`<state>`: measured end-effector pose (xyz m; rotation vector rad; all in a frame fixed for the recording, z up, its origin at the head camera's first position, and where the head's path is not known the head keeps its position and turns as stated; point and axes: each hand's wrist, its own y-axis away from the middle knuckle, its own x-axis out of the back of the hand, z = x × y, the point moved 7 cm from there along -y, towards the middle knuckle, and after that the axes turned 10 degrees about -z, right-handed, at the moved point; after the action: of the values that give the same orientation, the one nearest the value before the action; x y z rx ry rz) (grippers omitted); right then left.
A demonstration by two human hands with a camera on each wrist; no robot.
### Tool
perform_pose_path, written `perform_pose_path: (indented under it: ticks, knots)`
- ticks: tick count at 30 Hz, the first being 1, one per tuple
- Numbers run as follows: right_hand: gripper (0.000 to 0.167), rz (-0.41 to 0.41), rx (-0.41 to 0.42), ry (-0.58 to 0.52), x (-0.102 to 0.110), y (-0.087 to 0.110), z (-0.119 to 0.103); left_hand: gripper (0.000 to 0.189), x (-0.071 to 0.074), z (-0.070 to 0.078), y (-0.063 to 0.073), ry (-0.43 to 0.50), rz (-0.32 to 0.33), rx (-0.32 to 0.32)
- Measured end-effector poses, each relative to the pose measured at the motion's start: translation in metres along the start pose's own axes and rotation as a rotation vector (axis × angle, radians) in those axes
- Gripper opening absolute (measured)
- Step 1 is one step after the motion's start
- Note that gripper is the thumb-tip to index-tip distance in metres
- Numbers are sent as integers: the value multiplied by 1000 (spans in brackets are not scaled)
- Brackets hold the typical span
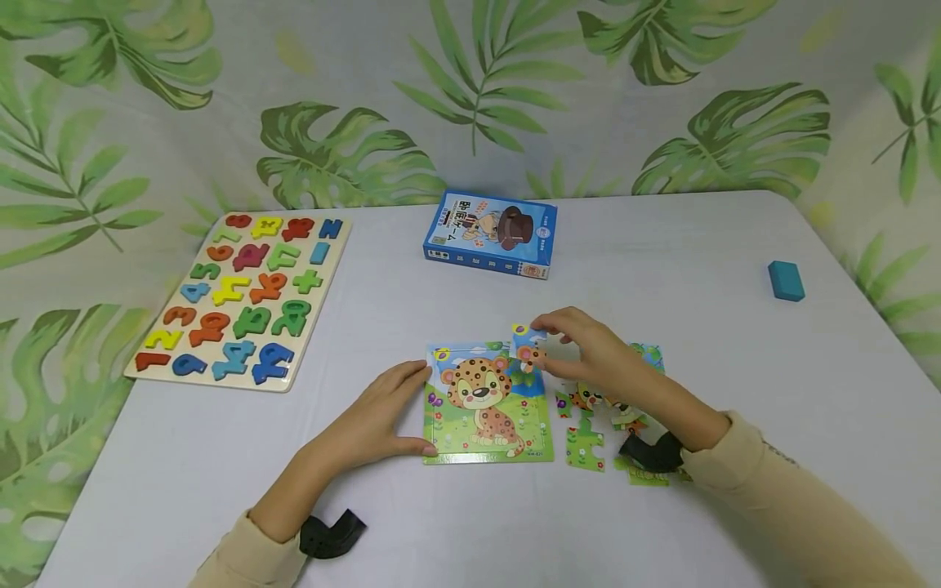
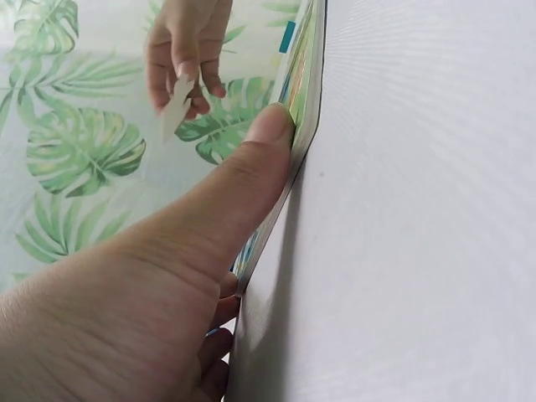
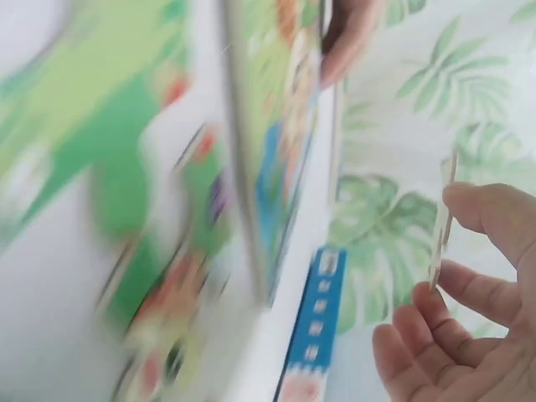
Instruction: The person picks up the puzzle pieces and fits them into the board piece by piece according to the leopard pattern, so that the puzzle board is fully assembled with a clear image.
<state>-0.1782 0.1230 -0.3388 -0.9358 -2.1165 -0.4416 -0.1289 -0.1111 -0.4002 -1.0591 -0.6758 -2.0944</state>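
Note:
My right hand [image 1: 588,353] pinches a puzzle piece [image 1: 526,356] between thumb and fingers, over the upper right corner of a puzzle board [image 1: 459,416]. The piece shows blue sky, a yellow spot and part of an orange animal; from the side, in the right wrist view, the piece [image 3: 442,226] looks thin and pale. A spotted leopard cub on grass is pictured on the board. Along its left edge my left hand [image 1: 371,418] rests, thumb [image 2: 272,126] near the lower corner and extended fingers near the upper one. Loose puzzle pieces [image 1: 584,447] lie right of the board, partly hidden under my right forearm.
A blue box [image 1: 485,233] lies behind the board. On the left is a wooden number board [image 1: 294,377] filled with coloured numerals. A teal block [image 1: 787,281] sits far right. Leaf-patterned cloth [image 1: 478,82] hangs behind the white table.

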Motion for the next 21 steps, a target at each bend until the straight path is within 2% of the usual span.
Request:
perform_pose_path:
  ticks: [5,8,14,21]
  knots:
    - [45,14,69,-46,-18,-20,-24,102,-1,-3,1,22,10,-3]
    - [45,-19,77,-42,-37,-31,-31,102,-2,-5,0,25,14,-12]
    - [45,-107,18,60,-69,-49,-28,95,-1,-7,0,15,31,-28]
    - [46,-118,22,143,-76,-55,-21,92,2,-4,-1,20,24,-24]
